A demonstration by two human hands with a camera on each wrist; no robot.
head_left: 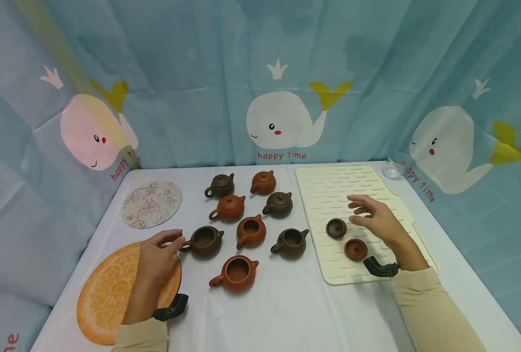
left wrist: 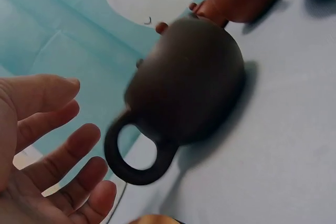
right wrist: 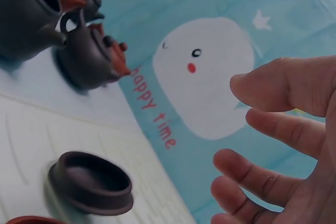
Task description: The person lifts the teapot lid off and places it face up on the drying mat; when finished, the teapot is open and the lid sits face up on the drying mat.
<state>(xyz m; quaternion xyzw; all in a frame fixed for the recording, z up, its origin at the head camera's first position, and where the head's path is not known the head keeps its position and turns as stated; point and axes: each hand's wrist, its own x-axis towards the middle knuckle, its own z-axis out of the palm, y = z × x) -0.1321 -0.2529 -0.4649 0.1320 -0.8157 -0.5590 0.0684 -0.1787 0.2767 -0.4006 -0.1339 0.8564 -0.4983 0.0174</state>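
My left hand [head_left: 159,254] hovers with loosely bent fingers beside the handle of a dark brown lidless teapot [head_left: 204,241]. In the left wrist view that teapot [left wrist: 184,77] stands just past the fingertips, and nothing is between them. Over the cream mat my right hand [head_left: 377,220] holds nothing, its fingers spread apart. Close to it on the mat lie a dark lid [head_left: 336,228] and a reddish-brown lid [head_left: 356,249], both upside down. More lidless teapots stand mid-table: a reddish one [head_left: 251,231], a dark one [head_left: 290,243] and a reddish one [head_left: 235,274] nearest me.
Behind them stand lidded teapots, among them a reddish one [head_left: 227,208] and a dark one [head_left: 278,204]. A round orange-patterned mat [head_left: 106,293] lies under my left forearm, a floral round mat [head_left: 151,204] beyond. A clear cup [head_left: 394,167] stands behind the cream mat [head_left: 331,186].
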